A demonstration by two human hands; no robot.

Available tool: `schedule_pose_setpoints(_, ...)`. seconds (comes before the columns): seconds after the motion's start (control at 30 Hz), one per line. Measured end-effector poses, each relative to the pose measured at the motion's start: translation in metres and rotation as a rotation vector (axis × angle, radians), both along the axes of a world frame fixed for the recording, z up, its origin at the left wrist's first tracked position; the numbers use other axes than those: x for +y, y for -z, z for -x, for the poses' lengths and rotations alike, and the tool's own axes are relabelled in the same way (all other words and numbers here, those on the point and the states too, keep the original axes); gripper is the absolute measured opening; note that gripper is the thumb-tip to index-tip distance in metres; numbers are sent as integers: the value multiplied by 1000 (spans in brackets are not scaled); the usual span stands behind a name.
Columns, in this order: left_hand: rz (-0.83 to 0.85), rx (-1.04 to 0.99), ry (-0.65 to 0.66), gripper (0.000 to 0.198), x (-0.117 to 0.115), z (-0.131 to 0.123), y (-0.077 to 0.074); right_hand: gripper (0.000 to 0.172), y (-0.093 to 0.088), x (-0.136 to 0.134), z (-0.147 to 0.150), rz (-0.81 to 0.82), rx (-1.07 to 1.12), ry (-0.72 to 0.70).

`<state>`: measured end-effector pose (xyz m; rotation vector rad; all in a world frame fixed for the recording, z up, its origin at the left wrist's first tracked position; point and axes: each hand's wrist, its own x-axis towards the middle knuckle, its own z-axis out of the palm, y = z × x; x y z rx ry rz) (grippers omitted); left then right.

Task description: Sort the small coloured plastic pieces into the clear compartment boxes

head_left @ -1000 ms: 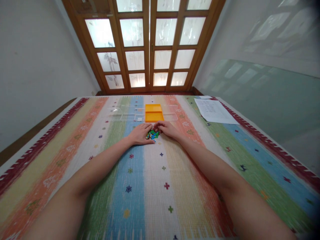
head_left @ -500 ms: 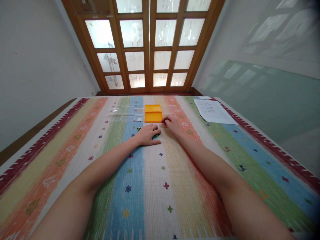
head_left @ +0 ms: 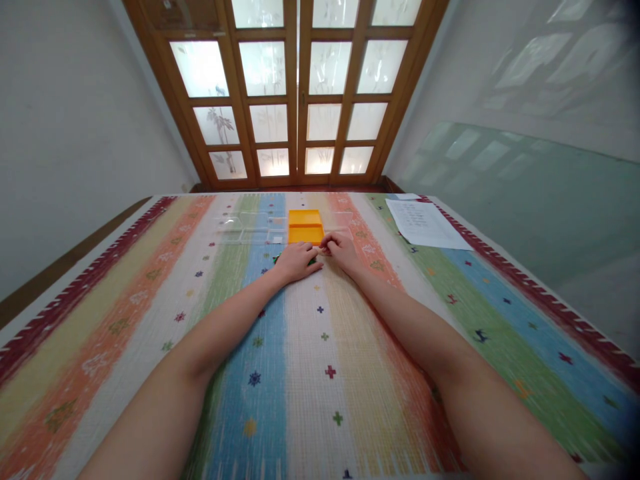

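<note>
My left hand (head_left: 297, 262) rests on the table just in front of the orange tray (head_left: 306, 225), its thumb apart from its fingers. Small green and dark pieces (head_left: 276, 259) show at its edge and partly beneath it; their kind is too small to make out. My right hand (head_left: 340, 251) is closed in a pinch at the tray's near right corner. Its fingertips meet or nearly meet those of my left hand, and whatever lies between them is hidden. The shallow tray is divided into two compartments.
Clear plastic trays or lids (head_left: 245, 228) lie left of the orange tray, and another transparent piece (head_left: 344, 220) lies to its right. Printed white paper (head_left: 425, 223) is at the far right. A striped cloth (head_left: 310, 373) covers the table.
My left hand has shifted slightly away from me, its fingertips now close to my right hand's. My right hand has stayed near the tray's corner, still pinched.
</note>
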<state>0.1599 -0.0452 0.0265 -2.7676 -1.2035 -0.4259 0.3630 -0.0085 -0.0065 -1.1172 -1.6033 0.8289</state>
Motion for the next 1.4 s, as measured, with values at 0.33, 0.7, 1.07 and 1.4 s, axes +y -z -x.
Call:
schedule_pose_setpoints(0.33, 139, -61, 113, 76, 1, 76, 2, 22, 2, -2, 6, 1, -28, 20)
schedule_pose_setpoints(0.7, 114, -70, 28, 60, 13, 54, 9, 24, -12, -5, -6, -237, -367, 234)
schedule_pose_setpoints(1.07, -98, -329, -726, 42, 29, 144, -2, 42, -4, 7, -32, -233, -812, 248)
schedule_pose_setpoints(1.4, 30, -263, -823, 54, 38, 189, 17, 46, -8, -1, -15, -251, -924, 78)
